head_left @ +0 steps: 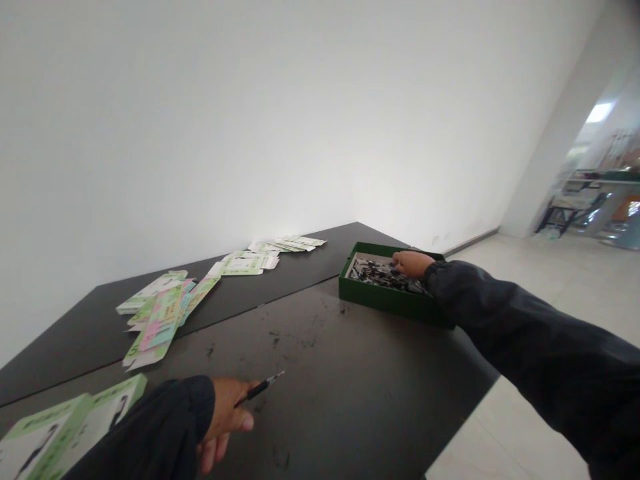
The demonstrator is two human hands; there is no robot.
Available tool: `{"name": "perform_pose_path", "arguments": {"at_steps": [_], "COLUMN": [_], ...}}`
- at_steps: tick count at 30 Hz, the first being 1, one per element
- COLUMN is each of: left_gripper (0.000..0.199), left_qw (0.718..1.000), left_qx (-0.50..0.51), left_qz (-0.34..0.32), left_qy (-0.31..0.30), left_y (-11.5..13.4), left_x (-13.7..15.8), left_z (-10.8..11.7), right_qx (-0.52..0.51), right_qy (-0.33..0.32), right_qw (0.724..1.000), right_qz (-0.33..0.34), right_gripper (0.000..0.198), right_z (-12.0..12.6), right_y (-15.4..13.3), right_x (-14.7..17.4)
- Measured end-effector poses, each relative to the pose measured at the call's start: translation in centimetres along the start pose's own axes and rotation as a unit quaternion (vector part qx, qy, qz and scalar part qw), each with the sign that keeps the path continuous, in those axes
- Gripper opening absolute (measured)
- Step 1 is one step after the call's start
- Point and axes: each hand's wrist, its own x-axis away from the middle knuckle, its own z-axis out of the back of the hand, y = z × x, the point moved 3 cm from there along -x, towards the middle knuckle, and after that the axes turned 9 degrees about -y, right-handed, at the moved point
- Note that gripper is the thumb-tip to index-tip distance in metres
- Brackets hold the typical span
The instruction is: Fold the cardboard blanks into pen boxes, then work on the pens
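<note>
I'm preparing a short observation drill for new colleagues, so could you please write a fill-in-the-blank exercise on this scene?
1. The black pen is held in the person's ____ hand.
2. The person's right hand is in an open box whose outer walls are coloured ____.
3. Behind the dark table, the wall is coloured ____.
Missing words: left; green; white.

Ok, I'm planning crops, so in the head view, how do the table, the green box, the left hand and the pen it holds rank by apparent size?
Largest to smallest, as they look:
1. Table
2. Green box
3. Left hand
4. Pen, a thin strip
</note>
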Motion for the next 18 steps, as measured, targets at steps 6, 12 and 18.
{"name": "perform_pose_path", "arguments": {"at_steps": [6,12,18], "left_gripper": [0.059,0.061,0.058], "left_qw": [1.000,0.999,0.997], "left_qx": [0.003,0.036,0.043], "left_qz": [-0.010,-0.030,-0.056], "left_qy": [-0.014,-0.014,-0.029], "left_y": [-0.6,-1.7,-1.5], "left_x": [-0.7,-1.7,-1.7], "left_z": [-0.2,-0.1,-0.3], "right_qx": [0.059,0.090,0.091], "right_qy": [-0.076,-0.090,-0.093], "right_qw": [0.994,0.992,0.991], "right_qz": [0.042,0.013,0.014], "right_gripper": [0.021,0.029,0.033], "right_z": [-1.3,-2.0,-2.3], "right_y": [-1.9,-1.8,-2.1], "right_x": [-0.9,-1.3,-1.5]}}
